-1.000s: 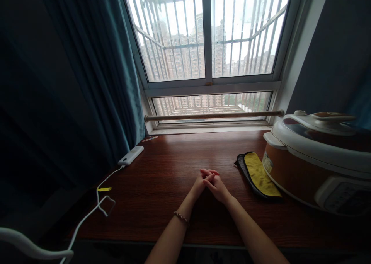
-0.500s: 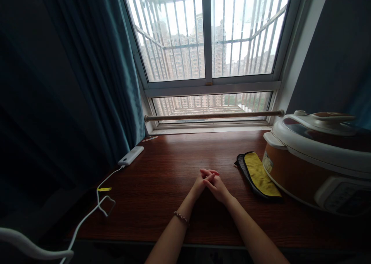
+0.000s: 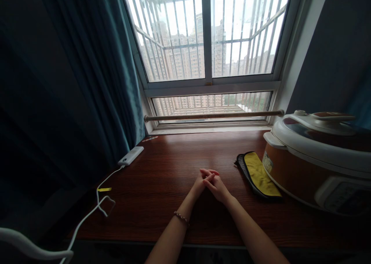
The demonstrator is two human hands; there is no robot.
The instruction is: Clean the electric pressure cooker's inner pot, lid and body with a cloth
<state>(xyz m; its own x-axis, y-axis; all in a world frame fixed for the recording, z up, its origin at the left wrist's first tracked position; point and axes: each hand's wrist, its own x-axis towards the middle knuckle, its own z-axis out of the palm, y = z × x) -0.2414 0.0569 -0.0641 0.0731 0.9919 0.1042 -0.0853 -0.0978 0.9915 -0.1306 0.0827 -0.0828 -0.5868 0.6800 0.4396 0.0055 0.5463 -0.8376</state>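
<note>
My left hand and my right hand are clasped together over the middle of the dark red wooden table. Their fingers are folded and interlaced, and no object shows between them. The thumbs cross on top. A beaded bracelet circles my left wrist. To the right of my right hand, a yellow and black cloth pouch lies on the table, apart from it.
A large white and brown electric cooker stands at the right beside the pouch. At the left lie a white power strip and its white cable with a yellow tag. A blue curtain hangs beside the barred window.
</note>
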